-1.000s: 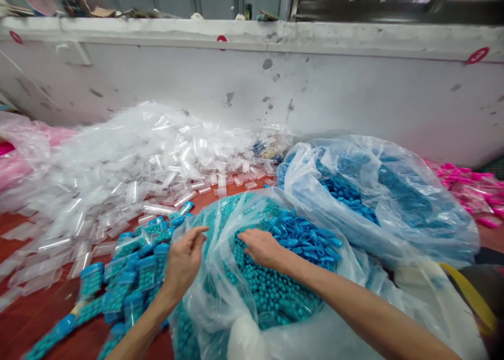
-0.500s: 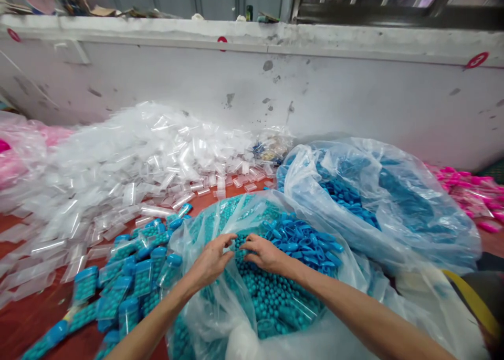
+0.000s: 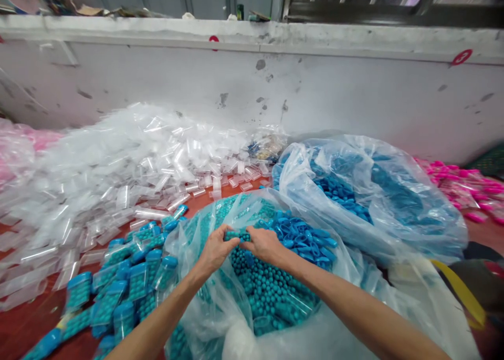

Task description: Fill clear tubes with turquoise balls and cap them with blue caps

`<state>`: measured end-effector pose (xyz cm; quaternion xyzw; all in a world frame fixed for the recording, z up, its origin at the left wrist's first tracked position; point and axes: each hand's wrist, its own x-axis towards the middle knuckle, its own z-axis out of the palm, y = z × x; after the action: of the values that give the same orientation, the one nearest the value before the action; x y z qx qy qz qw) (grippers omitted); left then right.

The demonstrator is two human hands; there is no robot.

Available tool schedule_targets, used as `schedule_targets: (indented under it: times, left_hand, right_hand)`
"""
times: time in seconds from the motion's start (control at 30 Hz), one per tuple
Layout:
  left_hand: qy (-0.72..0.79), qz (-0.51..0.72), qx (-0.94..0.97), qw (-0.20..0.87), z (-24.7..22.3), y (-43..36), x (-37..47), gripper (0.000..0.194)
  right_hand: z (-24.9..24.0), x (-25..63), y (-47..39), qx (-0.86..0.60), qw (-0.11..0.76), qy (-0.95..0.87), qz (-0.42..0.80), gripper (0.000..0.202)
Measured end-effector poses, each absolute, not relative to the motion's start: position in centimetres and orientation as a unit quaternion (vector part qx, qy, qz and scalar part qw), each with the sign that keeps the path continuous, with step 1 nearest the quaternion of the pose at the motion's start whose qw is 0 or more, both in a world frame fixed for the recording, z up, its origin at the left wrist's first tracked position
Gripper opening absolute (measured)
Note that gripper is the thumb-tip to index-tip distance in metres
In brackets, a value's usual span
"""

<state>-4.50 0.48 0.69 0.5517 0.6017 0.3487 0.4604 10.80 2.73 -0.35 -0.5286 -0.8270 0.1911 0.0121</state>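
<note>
A small clear container of teal beads [image 3: 237, 235] lies sideways between my hands. My left hand [image 3: 219, 249] pinches its left end, and my right hand [image 3: 263, 243] has fingers closed on its right end. Beneath them is an open plastic bag [image 3: 236, 292] holding loose teal beads [image 3: 268, 292]. Blue caps [image 3: 303, 239] are heaped in the bag's upper right part, beside my right hand. Some clear containers lie among the beads near the bag's lower edge.
Filled blue-capped containers [image 3: 137, 281] lie left of the bag on the red surface [image 3: 35, 318]. Behind are a heap of clear empty containers [image 3: 149, 145] and a bag of blue caps [image 3: 378, 192]. Pink pieces [image 3: 464, 187] lie at the right, below a white wall [image 3: 334, 92].
The bead container now shows clearly between my fingers, and both hands have closed on its ends. The whole view has shifted slightly, with the surroundings appearing further left.
</note>
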Motion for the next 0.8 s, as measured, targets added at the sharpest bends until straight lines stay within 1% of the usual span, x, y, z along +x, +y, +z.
schedule_targets:
  times: [0.07,0.13,0.2,0.3,0.37,0.47,0.57,0.63,0.73,0.8]
  left_hand:
    - [0.586,0.339,0.529,0.511,0.4,0.1,-4.6,0.025]
    - [0.564,0.334,0.497,0.568,0.0,-0.3,-4.6,0.031]
    - [0.544,0.330,0.476,0.607,-0.4,-0.6,-4.7,0.036]
    - [0.507,0.317,0.464,0.653,-0.9,-0.8,-4.6,0.043]
    - [0.478,0.311,0.467,0.676,-1.0,-0.8,-4.4,0.045]
    - [0.459,0.309,0.479,0.681,-0.9,-1.0,-3.9,0.044]
    - [0.468,0.307,0.478,0.677,-0.7,-1.3,-3.3,0.040]
    - [0.470,0.312,0.473,0.677,-0.6,-1.6,-2.9,0.041]
    - [0.464,0.334,0.463,0.677,-0.7,-1.9,-2.4,0.052]
    - [0.457,0.346,0.455,0.681,-1.0,-2.1,-2.3,0.059]
  right_hand:
    - [-1.5,10.1,2.1,-0.501,-0.005,-0.842,0.199,0.037]
    - [-2.4,10.0,1.9,-0.482,-0.008,-0.852,0.203,0.031]
    - [-2.8,10.7,2.1,-0.492,-0.002,-0.847,0.200,0.027]
    - [-2.2,12.6,2.9,-0.508,0.013,-0.839,0.196,0.019]
    - [-1.4,13.8,3.0,-0.494,0.032,-0.842,0.214,0.023]
    - [-0.3,14.7,2.2,-0.467,0.089,-0.856,0.205,0.024]
    - [0.4,14.6,1.0,-0.504,0.115,-0.841,0.157,0.022]
    - [0.5,14.3,0.3,-0.525,0.130,-0.824,0.171,0.024]
    - [0.7,13.9,-0.7,-0.481,0.145,-0.842,0.197,0.031]
    - [0.9,14.0,-1.3,-0.438,0.131,-0.861,0.223,0.041]
